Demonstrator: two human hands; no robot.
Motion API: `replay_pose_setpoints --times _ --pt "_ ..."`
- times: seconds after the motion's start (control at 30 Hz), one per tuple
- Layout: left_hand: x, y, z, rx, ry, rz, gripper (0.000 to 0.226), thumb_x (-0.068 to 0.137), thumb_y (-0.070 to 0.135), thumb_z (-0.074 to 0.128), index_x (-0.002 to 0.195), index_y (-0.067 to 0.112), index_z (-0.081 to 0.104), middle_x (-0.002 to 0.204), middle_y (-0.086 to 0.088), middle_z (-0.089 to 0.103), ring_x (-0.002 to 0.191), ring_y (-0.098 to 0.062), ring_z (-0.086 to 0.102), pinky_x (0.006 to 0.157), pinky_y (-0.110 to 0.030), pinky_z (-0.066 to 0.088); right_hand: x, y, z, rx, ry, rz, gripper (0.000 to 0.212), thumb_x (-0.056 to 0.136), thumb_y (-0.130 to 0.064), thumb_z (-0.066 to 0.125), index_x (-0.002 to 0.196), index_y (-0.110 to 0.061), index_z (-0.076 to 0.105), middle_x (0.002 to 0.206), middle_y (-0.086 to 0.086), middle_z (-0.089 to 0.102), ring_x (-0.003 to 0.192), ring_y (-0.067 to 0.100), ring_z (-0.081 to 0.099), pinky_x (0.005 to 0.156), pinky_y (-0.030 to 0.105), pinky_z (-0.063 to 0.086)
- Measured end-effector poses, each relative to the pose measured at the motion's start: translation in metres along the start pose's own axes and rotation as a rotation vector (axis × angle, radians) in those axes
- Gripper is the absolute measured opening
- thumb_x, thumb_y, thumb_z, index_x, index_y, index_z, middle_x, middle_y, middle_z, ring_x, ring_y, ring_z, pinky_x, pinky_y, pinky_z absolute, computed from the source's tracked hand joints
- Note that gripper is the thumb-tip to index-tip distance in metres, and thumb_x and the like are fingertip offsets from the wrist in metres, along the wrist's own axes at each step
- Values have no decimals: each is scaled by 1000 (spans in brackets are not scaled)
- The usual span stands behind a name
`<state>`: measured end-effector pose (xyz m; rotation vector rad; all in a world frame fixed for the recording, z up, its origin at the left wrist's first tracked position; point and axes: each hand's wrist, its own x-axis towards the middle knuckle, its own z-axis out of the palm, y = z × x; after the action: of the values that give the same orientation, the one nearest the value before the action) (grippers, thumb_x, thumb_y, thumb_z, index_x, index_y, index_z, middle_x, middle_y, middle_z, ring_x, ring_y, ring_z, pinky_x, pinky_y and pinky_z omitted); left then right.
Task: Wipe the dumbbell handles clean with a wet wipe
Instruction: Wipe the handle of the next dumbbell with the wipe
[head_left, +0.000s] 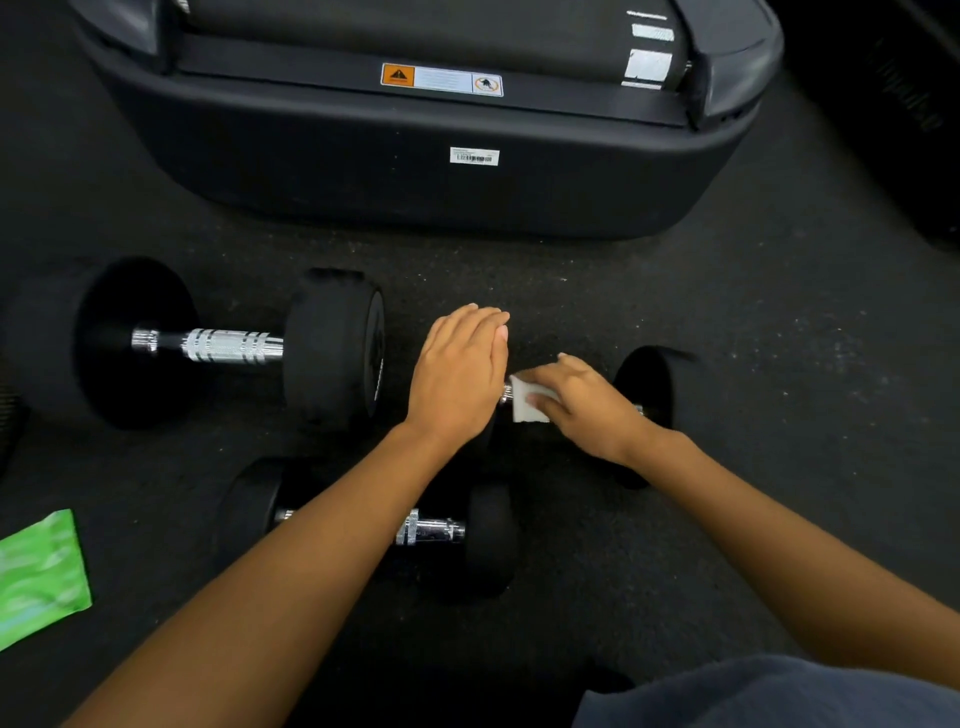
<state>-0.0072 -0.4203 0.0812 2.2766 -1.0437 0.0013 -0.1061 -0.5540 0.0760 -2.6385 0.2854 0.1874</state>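
Three black dumbbells with chrome handles lie on the dark floor. My right hand (582, 405) holds a folded white wet wipe (527, 402) wrapped over the handle of the right dumbbell (657, 389). My left hand (460, 371) lies flat, fingers straight, on that dumbbell's left weight, which it hides. A big dumbbell (332, 348) lies to the left, its handle bare. A smaller dumbbell (488, 535) lies nearer me, partly under my left forearm.
The black rear end of a treadmill (415, 171) stands just beyond the dumbbells. A green wipe packet (39, 574) lies on the floor at the left edge. My knee in blue-grey cloth (779, 696) shows at the bottom right.
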Motion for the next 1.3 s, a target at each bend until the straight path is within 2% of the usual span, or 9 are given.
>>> replay_pose_setpoints --times 0.1,0.23,0.3,0.47,0.6,0.87,1.0,1.17,1.3 --pt "0 0 0 5 0 1 48 98 29 23 124 7 57 126 -8 59 126 -22 46 108 -32 26 -3 5 -12 99 -94 126 37 97 -25 44 133 -14 47 125 4 56 113 15 47 94 26 34" --pt "1 1 0 12 -3 -2 48 98 29 24 124 6 57 127 -9 59 126 -22 46 108 -32 25 16 -8 -11 139 -164 135 33 99 -22 40 126 -9 53 116 8 61 102 15 54 79 26 36" --pt "1 1 0 12 5 7 55 95 33 18 124 6 57 126 -9 59 126 -22 46 108 -33 26 22 -14 -4 138 -158 109 32 99 -20 41 125 -8 53 115 9 61 100 14 54 79 27 38" --pt "0 0 1 25 3 8 58 94 34 15 124 7 57 126 -8 59 126 -21 46 108 -33 27 8 -1 -1 82 -93 65 39 94 -26 50 132 -19 47 130 3 54 121 17 46 98 29 35" --pt "0 1 1 18 3 2 58 94 34 14 125 7 56 126 -8 59 126 -21 45 108 -32 26 5 0 -1 151 -16 88 36 91 -26 56 126 -19 52 125 1 57 115 16 51 94 30 42" --pt "-1 2 0 11 24 -7 55 94 32 19 121 6 59 123 -9 61 124 -22 48 107 -29 24 -5 -11 22 -70 273 -109 31 80 -13 69 107 -7 56 106 9 60 98 23 53 85 31 42" --pt "-1 2 0 12 19 -2 56 94 32 18 122 6 58 125 -9 60 125 -22 47 107 -27 21 -7 -10 26 -119 367 -142 34 72 -12 75 98 -7 55 99 9 58 88 17 45 75 30 42" --pt "0 2 -1 28 24 3 57 94 33 17 123 7 58 125 -9 60 125 -22 47 106 -26 19 7 -21 36 -149 387 -140 30 68 -5 72 89 -6 51 87 10 53 76 22 43 68 26 32" --pt "-1 3 -2 23 8 8 58 93 33 16 124 6 57 126 -10 59 126 -22 46 107 -27 20 -3 -11 30 -183 329 -178 28 75 -10 71 98 -4 57 97 10 58 85 23 52 81 30 41"
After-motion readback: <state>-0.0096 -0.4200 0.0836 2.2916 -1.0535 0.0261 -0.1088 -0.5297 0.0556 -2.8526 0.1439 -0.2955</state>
